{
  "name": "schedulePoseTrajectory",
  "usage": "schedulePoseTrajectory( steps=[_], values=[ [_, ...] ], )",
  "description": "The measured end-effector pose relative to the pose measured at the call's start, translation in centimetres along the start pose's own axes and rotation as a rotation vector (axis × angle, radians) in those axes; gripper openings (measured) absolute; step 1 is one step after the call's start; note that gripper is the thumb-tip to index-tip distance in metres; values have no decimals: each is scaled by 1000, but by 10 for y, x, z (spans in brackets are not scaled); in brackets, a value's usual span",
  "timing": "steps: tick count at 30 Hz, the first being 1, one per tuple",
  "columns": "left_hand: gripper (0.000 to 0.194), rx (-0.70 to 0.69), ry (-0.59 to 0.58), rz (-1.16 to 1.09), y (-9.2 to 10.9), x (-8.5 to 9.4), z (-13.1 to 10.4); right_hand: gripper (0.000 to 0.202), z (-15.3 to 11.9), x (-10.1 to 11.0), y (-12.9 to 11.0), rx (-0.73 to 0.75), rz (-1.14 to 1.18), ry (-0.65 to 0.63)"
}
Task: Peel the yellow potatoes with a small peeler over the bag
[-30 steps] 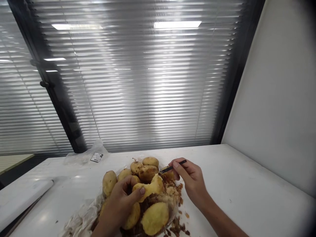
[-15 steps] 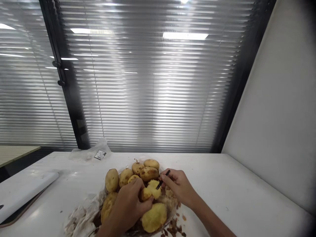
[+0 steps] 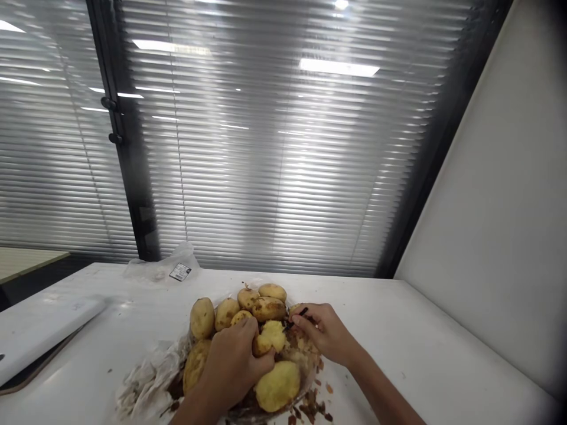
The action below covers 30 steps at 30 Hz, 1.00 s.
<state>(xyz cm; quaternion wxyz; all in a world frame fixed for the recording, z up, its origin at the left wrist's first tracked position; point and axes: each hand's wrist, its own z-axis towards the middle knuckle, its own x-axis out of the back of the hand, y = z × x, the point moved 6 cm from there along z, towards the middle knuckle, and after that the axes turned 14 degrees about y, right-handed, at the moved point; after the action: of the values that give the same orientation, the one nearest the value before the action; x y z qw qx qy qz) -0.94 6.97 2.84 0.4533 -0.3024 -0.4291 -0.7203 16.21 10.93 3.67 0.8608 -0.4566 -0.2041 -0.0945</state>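
Observation:
My left hand [image 3: 234,361] is closed around a partly peeled potato [image 3: 271,336], its rough yellow flesh facing right. Between the fingertips of my right hand [image 3: 331,337] is a thin black tool [image 3: 303,312], just right of that potato; its exact kind is hard to make out. A peeled yellow potato [image 3: 277,386] lies below my left fingers. Behind my hands sit several unpeeled potatoes, among them a brown-spotted one [image 3: 269,309] and an upright one [image 3: 202,319] on the left. Another potato [image 3: 196,365] is partly hidden by my left hand.
Clear plastic under the potatoes holds pale mushy scraps [image 3: 303,353]. Brown peelings [image 3: 310,407] lie scattered at the front. Crumpled white tissue [image 3: 148,383] is on the left, with a white flat object [image 3: 48,333] beyond. A labelled plastic bag [image 3: 166,265] lies by the window blinds.
The black tool has moved right, away from the potato's flesh, with my right hand. My left hand keeps its hold on the potato. The view has tilted slightly.

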Motion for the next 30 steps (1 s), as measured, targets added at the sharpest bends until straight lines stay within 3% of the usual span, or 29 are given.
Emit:
schedulePoseTrajectory(
  steps=[4,8,14,17,24,27,30],
  values=[
    [17,11,-9,-10,-1,0,1,34,-1,-5,10,-94,143,-40],
    [16,1,2,-27,-1,0,1,34,1,-1,12,-73,117,27],
    [20,17,-24,-40,-1,-2,1,35,1,-4,12,-82,164,-17],
    [22,24,-8,-62,-1,0,2,32,5,4,18,-64,147,109],
    [25,99,50,-468,-17,13,7,31,13,49,45,-281,625,660],
    [30,76,98,-693,-26,16,8,34,13,53,49,-350,739,739],
    [31,15,210,-769,-32,18,7,36,14,40,46,-387,767,685]
  ],
)
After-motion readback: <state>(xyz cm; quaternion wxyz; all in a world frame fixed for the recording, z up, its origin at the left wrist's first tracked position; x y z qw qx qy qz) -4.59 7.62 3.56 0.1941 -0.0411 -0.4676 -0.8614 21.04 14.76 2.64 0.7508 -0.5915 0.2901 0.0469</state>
